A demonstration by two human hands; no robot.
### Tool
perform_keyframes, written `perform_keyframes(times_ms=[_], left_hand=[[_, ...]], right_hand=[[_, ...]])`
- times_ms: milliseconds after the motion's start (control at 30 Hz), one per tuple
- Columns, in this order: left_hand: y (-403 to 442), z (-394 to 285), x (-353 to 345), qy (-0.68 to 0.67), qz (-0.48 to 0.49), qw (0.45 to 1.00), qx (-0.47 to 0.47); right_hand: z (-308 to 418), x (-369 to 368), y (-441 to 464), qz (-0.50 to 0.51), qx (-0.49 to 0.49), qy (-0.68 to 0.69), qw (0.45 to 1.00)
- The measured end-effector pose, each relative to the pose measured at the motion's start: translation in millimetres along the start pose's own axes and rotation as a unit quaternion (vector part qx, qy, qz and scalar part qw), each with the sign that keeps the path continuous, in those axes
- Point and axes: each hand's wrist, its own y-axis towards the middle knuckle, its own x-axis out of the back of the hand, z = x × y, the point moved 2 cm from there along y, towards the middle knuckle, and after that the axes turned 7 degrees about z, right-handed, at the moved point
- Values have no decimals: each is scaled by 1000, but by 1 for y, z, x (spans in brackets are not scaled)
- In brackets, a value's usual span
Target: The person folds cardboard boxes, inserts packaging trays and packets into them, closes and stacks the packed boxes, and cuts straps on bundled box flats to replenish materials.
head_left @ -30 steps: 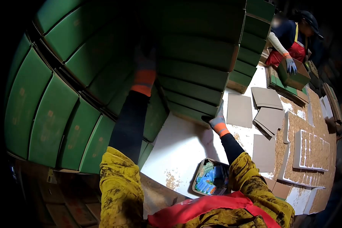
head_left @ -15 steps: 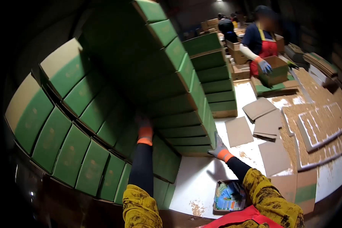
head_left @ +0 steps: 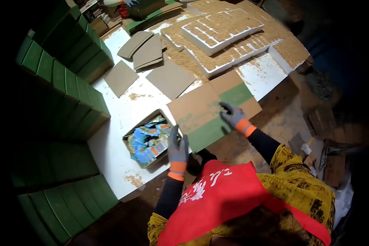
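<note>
My left hand (head_left: 177, 151), in a grey glove with an orange cuff, is beside the right edge of an open box (head_left: 126, 140) of blue and green packets (head_left: 145, 143). Its fingers are extended, with nothing seen in them. My right hand (head_left: 233, 116) is over the flat brown and green cardboard (head_left: 201, 107), fingers apart and holding nothing. That cardboard lies at the table's near edge, just right of the packet box.
Stacked green boxes (head_left: 72, 88) line the left side. Grey-brown cardboard sheets (head_left: 170, 78) lie on the white table (head_left: 106, 143). White trays (head_left: 221, 33) filled with brown shavings stand farther back. A co-worker's gloved hand (head_left: 130, 3) shows at the top.
Both my hands have left the stacked green boxes and come over to the packet box and flat cardboard. The view has swung right and down.
</note>
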Motion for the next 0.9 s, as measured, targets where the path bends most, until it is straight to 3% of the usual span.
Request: perform_keyframes(times_ms=[100, 167, 200, 233, 300, 333, 367, 433, 467, 567, 600, 633, 700, 767, 900], left_hand=[[-10, 27, -48, 138, 19, 990, 29], [-4, 39, -74, 244, 8, 968, 53], [3, 47, -83, 290, 24, 951, 102], [11, 54, -90, 350, 10, 932, 92], [23, 69, -105, 407, 20, 903, 134], [27, 83, -114, 478, 18, 866, 144], [32, 46, -118, 523, 39, 829, 197], [40, 42, -132, 535, 9, 809, 243], [42, 50, -136, 558, -9, 800, 222], [41, 56, -144, 602, -21, 767, 220], [42, 50, -146, 603, -13, 764, 228], [48, 44, -148, 603, -12, 763, 232], [48, 42, -150, 602, -17, 771, 205], [48, 51, -152, 599, -30, 779, 183], [50, 55, -154, 603, -26, 774, 194]], right_hand=[[-55, 60, 31, -98, -25, -200, 975], [-96, 80, 61, -201, -24, -276, 939], [-121, 88, 75, -189, -65, -271, 942], [-151, 86, 86, -220, -78, -307, 923], [-149, 98, 100, -5, -176, -149, 973], [-134, 97, 99, 2, -170, -161, 972], [-125, 92, 95, 9, -164, -173, 971], [-136, 90, 93, 31, -96, -117, 988], [-143, 95, 98, -6, -56, -15, 998], [-158, 124, 117, -20, -116, -136, 984], [-154, 121, 120, 51, -110, -123, 985], [-145, 115, 117, 73, -121, -212, 967], [-165, 127, 128, 119, -106, -58, 986], [-165, 146, 123, 98, -70, 82, 989], [-139, 168, 122, 196, -47, -47, 978]])
